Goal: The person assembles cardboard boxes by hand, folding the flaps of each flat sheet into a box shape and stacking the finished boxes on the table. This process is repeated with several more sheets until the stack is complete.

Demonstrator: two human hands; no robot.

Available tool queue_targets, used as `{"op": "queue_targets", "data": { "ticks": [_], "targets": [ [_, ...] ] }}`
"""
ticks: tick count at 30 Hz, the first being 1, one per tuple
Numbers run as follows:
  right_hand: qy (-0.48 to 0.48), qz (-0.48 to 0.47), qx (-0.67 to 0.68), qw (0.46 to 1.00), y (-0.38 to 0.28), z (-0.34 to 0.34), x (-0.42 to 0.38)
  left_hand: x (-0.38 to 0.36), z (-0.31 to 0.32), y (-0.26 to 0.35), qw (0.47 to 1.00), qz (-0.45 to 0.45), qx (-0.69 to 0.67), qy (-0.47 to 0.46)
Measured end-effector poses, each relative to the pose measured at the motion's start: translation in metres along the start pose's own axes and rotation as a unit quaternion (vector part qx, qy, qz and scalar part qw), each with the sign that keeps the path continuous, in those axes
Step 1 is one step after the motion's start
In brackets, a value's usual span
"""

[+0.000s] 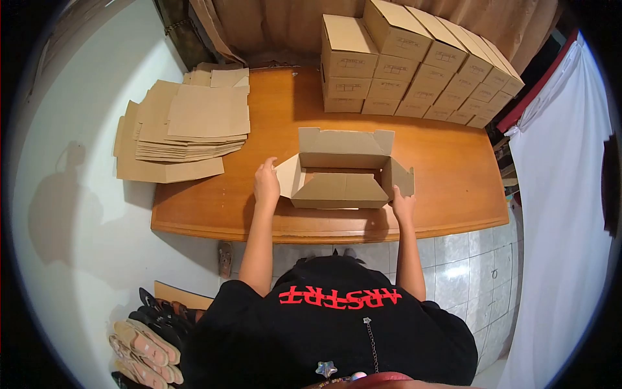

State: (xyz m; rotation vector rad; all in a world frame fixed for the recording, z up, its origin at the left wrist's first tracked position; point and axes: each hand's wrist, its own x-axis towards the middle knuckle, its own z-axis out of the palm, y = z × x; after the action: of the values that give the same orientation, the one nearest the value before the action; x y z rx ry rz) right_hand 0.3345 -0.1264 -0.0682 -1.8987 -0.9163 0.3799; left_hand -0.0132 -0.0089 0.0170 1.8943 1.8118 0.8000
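Observation:
An unfolded cardboard box (340, 193) is held at the front middle of the wooden table, its flaps spread and the tabletop visible through its opening. My left hand (266, 183) grips the flap on the box's left side, thumb and fingers pressed on it. At the right end, my right hand (402, 203) has its fingers closed on the near corner by the right flap. The long far flap stands raised, while the near flap leans inward over the opening.
Flat cardboard sheets (207, 110) lie piled on the left of the wooden table (278, 110). Closed boxes (407, 43) are stacked along the back right. A white curtain (557, 181) hangs at the right. Shoes (146, 343) lie on the floor at the lower left.

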Motion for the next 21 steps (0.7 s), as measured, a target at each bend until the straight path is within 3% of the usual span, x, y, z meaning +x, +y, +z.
{"op": "queue_targets", "data": {
  "ticks": [4,7,11,14,17,20,21],
  "targets": [
    [-0.074,0.084,0.124,0.986,-0.019,-0.01,0.008,-0.017,0.016,0.014,0.986,0.011,0.166,0.028],
    [-0.064,0.077,0.162,0.982,-0.034,-0.011,0.013,-0.027,0.015,0.042,0.982,-0.034,0.183,0.029],
    [-0.069,0.024,0.113,0.991,-0.03,-0.007,0.027,-0.013,0.032,0.035,0.976,-0.121,0.155,-0.09],
    [-0.045,-0.031,0.102,0.993,0.009,0.004,0.042,-0.009,0.036,0.026,0.966,-0.15,0.097,-0.187],
    [-0.159,0.086,0.091,0.979,0.007,-0.011,0.044,-0.015,0.035,0.023,0.958,-0.136,0.027,-0.251],
    [-0.164,0.166,0.14,0.962,0.002,-0.019,0.04,-0.023,0.05,0.008,0.959,-0.119,-0.029,-0.255],
    [-0.14,0.147,0.171,0.964,0.01,-0.015,0.04,-0.026,0.051,0.004,0.961,-0.112,-0.041,-0.25]
  ]
}}
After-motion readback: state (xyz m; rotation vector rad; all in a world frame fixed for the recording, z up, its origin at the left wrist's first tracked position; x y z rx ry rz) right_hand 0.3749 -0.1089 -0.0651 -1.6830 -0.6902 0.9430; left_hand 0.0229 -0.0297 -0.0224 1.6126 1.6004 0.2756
